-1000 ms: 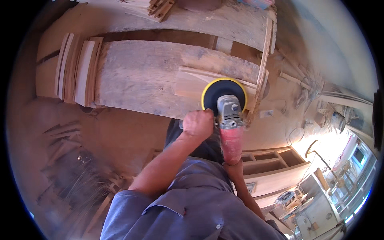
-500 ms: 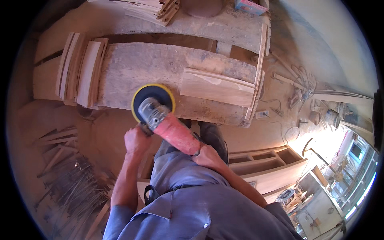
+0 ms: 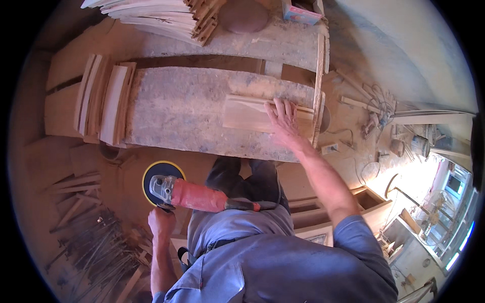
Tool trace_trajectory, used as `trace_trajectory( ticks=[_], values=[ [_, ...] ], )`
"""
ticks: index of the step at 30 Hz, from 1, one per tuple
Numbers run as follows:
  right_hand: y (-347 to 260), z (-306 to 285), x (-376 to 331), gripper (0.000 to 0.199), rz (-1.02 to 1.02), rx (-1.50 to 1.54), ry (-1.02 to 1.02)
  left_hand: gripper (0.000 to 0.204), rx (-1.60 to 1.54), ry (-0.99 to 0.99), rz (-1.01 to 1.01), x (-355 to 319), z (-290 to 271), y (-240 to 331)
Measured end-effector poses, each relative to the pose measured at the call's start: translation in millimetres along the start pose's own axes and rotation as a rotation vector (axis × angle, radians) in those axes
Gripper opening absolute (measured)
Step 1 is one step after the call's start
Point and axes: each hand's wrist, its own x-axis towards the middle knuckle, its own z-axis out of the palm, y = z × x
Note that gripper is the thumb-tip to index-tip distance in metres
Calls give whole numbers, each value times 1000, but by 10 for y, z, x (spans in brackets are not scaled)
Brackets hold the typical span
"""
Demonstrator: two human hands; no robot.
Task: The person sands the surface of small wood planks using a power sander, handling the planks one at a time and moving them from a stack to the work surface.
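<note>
Woodworking shop: red power sander (image 3: 199,196), worn workbench (image 3: 177,111), stacked boards (image 3: 156,17), dusty floor (image 3: 118,174).

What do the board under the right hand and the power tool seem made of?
The board seems bare wood: pale, matt, faintly streaked. The power tool's red, scuffed body is probably plastic; its grey head, dully shiny, may be metal.

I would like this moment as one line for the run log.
left hand: holds red power sander by its head | right hand: on wooden board | board: lying on workbench | sander: off workbench
</note>
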Motion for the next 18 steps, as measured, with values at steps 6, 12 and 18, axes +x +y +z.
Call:
trace_trajectory(
  ticks=[6, 12, 18],
  values=[
    [51, -592, 261, 77, -34, 176, -422, 20, -19, -16, -49, -128, 99, -23],
    [400, -804, 681, 37, 118, 392, -390, 22, -40, -60, -71, -172, 79, 59],
    [339, -411, 774, 52, 182, 466, -105, 22, -32, -40, -95, -173, 161, 16]
  ],
)
